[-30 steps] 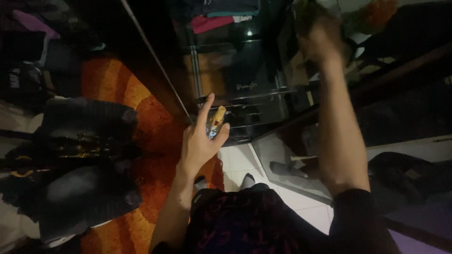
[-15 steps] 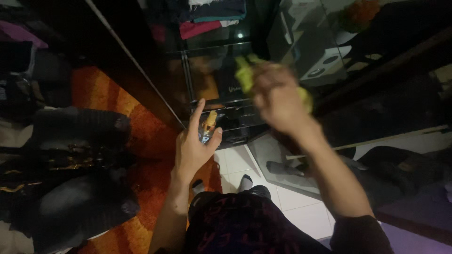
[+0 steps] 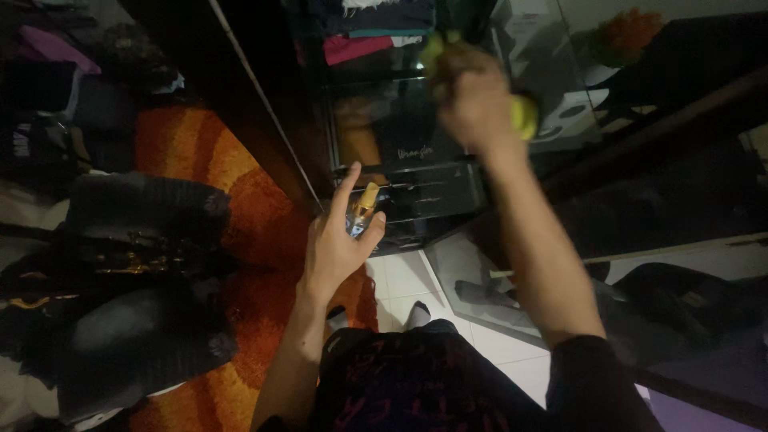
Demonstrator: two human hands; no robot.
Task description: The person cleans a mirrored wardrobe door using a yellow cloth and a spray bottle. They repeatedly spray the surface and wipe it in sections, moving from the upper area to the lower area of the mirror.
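Observation:
My left hand point(image 3: 336, 240) holds a small spray bottle point(image 3: 364, 210) with a gold top, index finger raised, low in front of a dark glass cabinet door point(image 3: 400, 136). My right hand point(image 3: 476, 100) is raised higher and grips a yellow-green cloth point(image 3: 524, 116), pressed against the glass. The cloth bulges out on both sides of the fist; the rest of it is hidden by the fingers.
Folded clothes point(image 3: 360, 32) lie on shelves behind the glass. An orange rug point(image 3: 216, 184) covers the floor at left, with dark bags and clothing point(image 3: 136, 264) piled on it. White floor tiles point(image 3: 416, 280) show below, and a white appliance point(image 3: 568, 104) is reflected at right.
My right hand has come down and left across the glass with the cloth. My left hand with the bottle has stayed almost still.

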